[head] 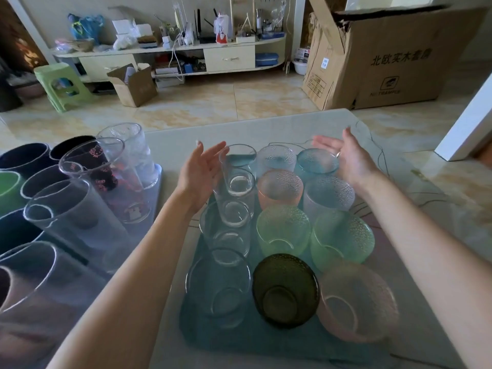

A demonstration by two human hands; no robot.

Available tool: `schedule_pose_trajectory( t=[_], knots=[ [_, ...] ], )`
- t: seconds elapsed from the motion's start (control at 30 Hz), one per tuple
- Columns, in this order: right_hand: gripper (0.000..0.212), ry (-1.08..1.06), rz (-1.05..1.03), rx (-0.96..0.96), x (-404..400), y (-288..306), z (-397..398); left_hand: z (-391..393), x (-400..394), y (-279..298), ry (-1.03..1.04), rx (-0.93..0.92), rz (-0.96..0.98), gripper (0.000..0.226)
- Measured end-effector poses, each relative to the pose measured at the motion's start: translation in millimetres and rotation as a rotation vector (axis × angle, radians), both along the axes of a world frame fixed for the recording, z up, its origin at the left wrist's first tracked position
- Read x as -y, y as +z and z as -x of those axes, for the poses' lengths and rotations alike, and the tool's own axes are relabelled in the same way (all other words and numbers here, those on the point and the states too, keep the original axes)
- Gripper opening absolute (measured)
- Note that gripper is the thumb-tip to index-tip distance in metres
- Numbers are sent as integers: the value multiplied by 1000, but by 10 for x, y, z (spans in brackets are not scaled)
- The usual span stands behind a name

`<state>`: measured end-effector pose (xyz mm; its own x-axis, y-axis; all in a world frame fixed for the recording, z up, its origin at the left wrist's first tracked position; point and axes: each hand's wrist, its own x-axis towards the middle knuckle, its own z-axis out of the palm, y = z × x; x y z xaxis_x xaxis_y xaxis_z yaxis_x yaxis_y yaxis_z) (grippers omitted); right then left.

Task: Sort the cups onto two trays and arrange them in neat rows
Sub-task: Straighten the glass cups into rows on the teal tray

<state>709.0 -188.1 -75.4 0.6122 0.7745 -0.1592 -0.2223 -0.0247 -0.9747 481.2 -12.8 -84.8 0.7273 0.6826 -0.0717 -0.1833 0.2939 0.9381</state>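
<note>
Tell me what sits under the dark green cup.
The dark green cup stands on a teal tray, with the table beneath. The tray patch under its base is covered.

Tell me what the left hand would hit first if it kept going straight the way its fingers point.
The left hand points up and away, so it would likely meet the tall clear glass at the teal tray's far left corner first; depth is uncertain.

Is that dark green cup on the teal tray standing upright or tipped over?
Upright. The dark green cup shows its open rim facing up and its round base inside, standing on the teal tray.
</note>
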Motion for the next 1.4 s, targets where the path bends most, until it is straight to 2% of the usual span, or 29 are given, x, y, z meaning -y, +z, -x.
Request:
schedule_pose_trajectory(
  t=[0.1,0.2,0.33,0.43,0.5,0.63,0.7,0.77,1.0,1.27,1.33,1.4],
  knots=[
    [61,-253,-20,68,310,75,268,395,210,60,84,85,18,56],
    [59,-472,-85,45,747,104,676,820,533,126,170,167,38,54],
    [56,-674,-149,-58,1248,85,1201,1153,1110,142,466,143,38,50],
    [47,-817,-55,-128,1416,-11,1525,1246,1599,84,706,201,42,46],
    [43,-961,-12,-27,1408,-128,1929,1207,1905,23,817,201,-17,40],
    [58,-962,-47,246,1194,-231,2751,1015,2268,-121,847,171,-177,49],
    [67,-999,-59,321,1086,-196,2854,958,2315,-186,813,120,-265,50],
    [63,-1002,-70,360,1024,-200,2823,937,2273,-239,803,73,-309,45],
    [54,-1060,-63,450,994,-310,2705,871,2128,-261,827,6,-368,41],
    [55,-1073,-68,484,984,-287,2693,863,2141,-257,831,4,-360,46],
    [59,-1070,-45,548,1013,-292,2738,859,2159,-249,828,10,-353,47],
    [65,-1036,58,732,1050,-310,2822,864,2167,-249,824,13,-358,46]
  ],
)
